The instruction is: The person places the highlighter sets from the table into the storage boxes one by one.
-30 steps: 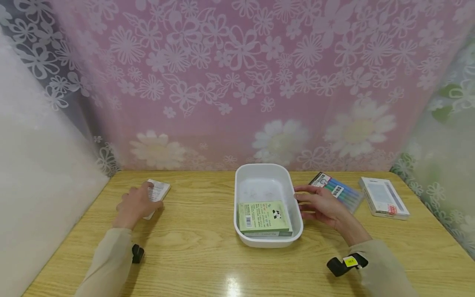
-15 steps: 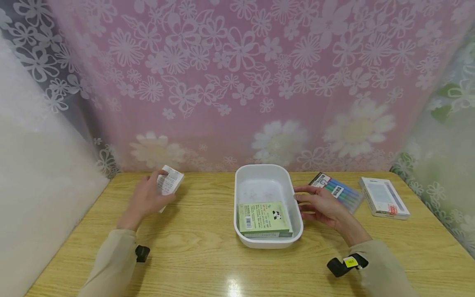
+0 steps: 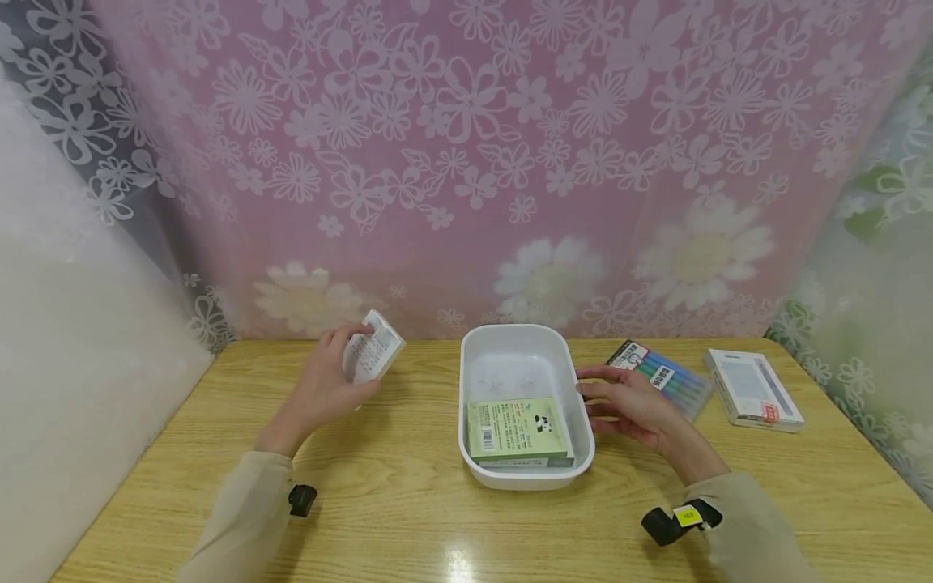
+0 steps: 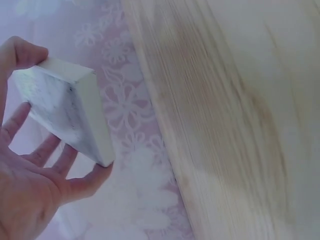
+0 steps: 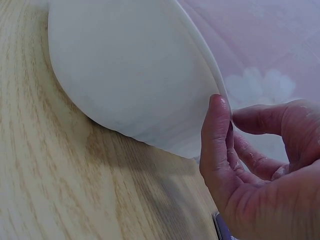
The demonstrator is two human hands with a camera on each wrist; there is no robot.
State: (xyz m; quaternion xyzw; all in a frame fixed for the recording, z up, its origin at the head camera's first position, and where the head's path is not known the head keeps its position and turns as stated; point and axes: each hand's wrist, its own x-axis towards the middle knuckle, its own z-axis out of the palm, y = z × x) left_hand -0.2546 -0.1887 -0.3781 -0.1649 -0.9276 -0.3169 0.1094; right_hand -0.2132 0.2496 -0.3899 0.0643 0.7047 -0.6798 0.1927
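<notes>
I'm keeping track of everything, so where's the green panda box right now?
In the head view, the green panda box lies inside the white tray, at its near end, left of the right hand.

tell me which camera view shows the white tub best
The head view: it shows nearly the whole white tub from above, with its rim, inside and the green box lying in it. The right wrist view shows only part of its outside close up, with the right hand touching it. The left wrist view misses it.
</notes>
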